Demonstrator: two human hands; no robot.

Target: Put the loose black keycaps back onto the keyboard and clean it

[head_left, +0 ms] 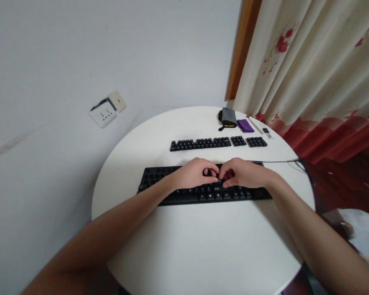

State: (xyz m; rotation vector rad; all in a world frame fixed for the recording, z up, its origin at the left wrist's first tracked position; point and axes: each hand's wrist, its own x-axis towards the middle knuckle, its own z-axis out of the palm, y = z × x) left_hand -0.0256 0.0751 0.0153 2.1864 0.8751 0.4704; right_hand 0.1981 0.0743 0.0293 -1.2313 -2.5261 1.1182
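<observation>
A black keyboard lies across the middle of the round table, with bare key sockets at its upper left and keycaps along its lower rows. My left hand and my right hand meet over its right-centre part, fingers curled and thumbs bent inward. Their fingertips close around a small black keycap at the keyboard's surface, mostly hidden by the fingers. Behind the keyboard stand loose black keycaps in a long block, a smaller block and another block.
Toward the table's back right lie a grey-and-black folded cloth or pouch, a purple cloth, a thin light stick and a small dark-and-clear item. A cable runs off the right edge. The wall borders the table's left and back.
</observation>
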